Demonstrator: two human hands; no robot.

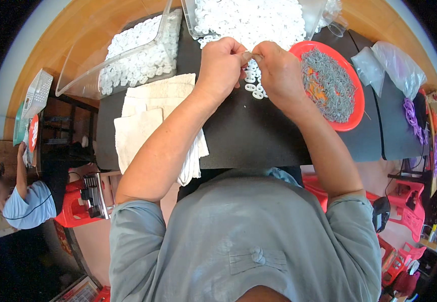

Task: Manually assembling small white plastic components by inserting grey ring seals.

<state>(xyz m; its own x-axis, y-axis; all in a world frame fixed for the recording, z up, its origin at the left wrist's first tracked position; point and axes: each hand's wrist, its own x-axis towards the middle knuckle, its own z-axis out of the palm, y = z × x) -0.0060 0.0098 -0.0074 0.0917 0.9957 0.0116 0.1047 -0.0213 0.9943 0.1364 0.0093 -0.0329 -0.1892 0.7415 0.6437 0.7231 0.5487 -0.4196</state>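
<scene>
Black table (258, 136), hands (219, 65) (281, 73) pinching something tiny, unclear, white pieces (248, 20) near, red bowl (359, 103) beside

The person (208, 226) before me wears a grey-green shirt (279, 216), elbow-length sleeves (137, 229) creased, with a matching knotted bow (258, 256) across the front.

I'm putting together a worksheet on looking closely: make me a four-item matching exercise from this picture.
1. Loose oval pieces on the table
2. Basin
3. Small pieces heaped in the basin
4. Left hand

A. red
B. fingertips close to the right hand
C. white
D. grey

Pairs: 1-C, 2-A, 3-D, 4-B
</scene>
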